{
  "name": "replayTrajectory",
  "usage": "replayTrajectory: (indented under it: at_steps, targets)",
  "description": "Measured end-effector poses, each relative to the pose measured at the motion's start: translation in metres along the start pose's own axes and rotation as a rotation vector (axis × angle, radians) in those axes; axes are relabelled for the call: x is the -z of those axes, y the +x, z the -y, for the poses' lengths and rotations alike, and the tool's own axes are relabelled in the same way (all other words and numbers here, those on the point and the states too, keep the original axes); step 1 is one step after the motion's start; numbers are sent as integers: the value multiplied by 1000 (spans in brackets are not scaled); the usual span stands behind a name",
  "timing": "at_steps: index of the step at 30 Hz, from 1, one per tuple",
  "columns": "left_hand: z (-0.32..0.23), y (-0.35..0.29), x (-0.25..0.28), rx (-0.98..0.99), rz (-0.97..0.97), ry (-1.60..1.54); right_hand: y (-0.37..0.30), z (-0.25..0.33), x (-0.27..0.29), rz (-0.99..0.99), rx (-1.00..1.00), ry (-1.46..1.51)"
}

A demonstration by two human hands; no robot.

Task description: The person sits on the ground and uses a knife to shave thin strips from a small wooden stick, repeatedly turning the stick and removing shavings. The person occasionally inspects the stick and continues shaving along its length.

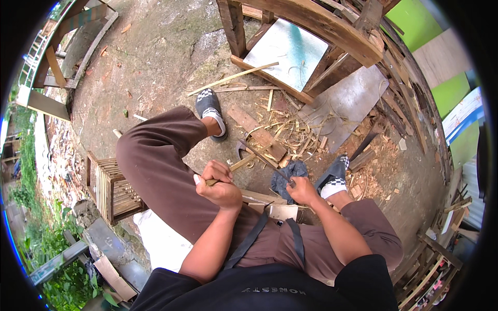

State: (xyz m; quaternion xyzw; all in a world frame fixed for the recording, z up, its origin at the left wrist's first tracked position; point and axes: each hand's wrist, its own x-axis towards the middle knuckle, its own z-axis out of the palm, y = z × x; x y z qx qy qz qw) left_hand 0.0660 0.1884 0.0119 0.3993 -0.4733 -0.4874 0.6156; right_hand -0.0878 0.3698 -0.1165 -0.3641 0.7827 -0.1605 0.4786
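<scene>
My left hand is closed around a thin strip of bamboo, which comes out of the fist toward the shavings; a short brownish-green end shows on the thumb side. My right hand grips the near end of a long, thin, dark tool. That tool slants away to the left and has a small hooked metal piece at its far end, whose exact kind I cannot make out. Its far end passes close to the strip; whether they touch is unclear. A crumpled dark plastic bag lies just beyond my right hand.
Between my feet are a wooden plank and scattered shavings. Beyond stand a wooden frame with a white board and a grey metal sheet. A slatted wooden crate stands left; stacked timber lines the right.
</scene>
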Motion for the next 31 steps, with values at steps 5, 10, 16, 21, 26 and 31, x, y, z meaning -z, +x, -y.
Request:
replayTrajectory:
  at_steps: [5, 10, 16, 21, 26, 31]
  targets:
    - [-1, 7, 4, 19, -40, 21, 3, -4, -4, -26, -18, -25]
    - [-1, 3, 3, 20, -14, 14, 19, -81, -26, -9, -364, -215]
    - [3, 7, -2, 38, 17, 15, 37, -95, -12, 414, -664, 662]
    - [1, 3, -3, -7, 19, 19, 12, -80, -17, -63, -125, -84]
    - [1, 2, -1, -43, 18, 48, 5, -24, -6, 8, -98, -51]
    - [3, 5, 1, -30, 38, 34, 1, -34, -4, 43, -190, -116]
